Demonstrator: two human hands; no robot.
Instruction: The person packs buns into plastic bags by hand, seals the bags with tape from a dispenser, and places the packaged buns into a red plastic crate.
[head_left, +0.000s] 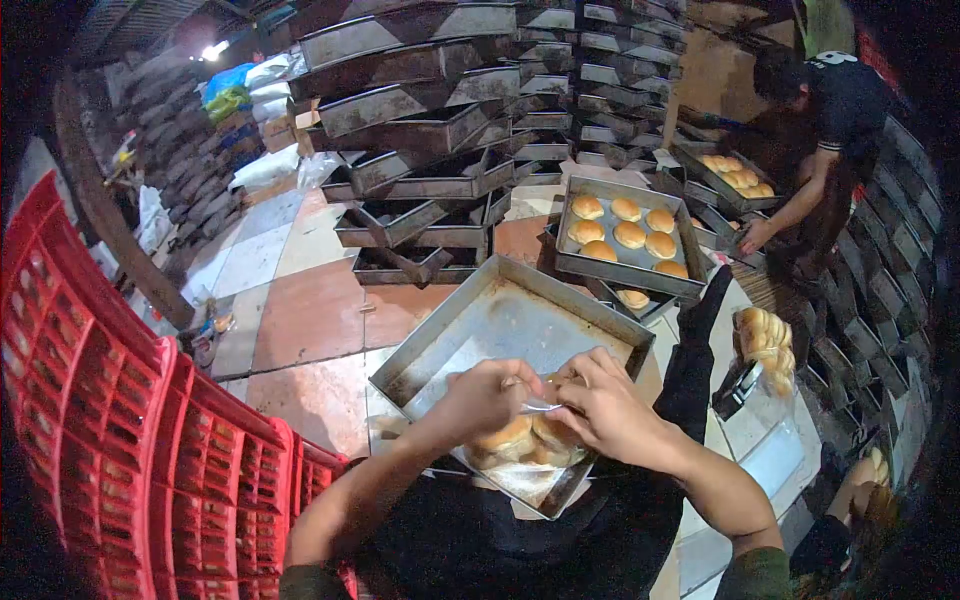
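Red crates [100, 420] are stacked far left, untouched. An empty tray [470, 330] is set centre. Left hand [488, 397] is clenched on the mouth of a clear bag [505, 478]. Buns [505, 435] are held inside it, just over the tray's near corner. Right hand [605, 410] is pinched on the same film, touching the left. Step judged: bag mouth being gathered shut. Next move calls for a firm grip kept on the film, so a twist is made without buns being squashed. A filled tray [610, 272] is seen beyond. A co-worker [830, 120] is bent over another tray, far right.
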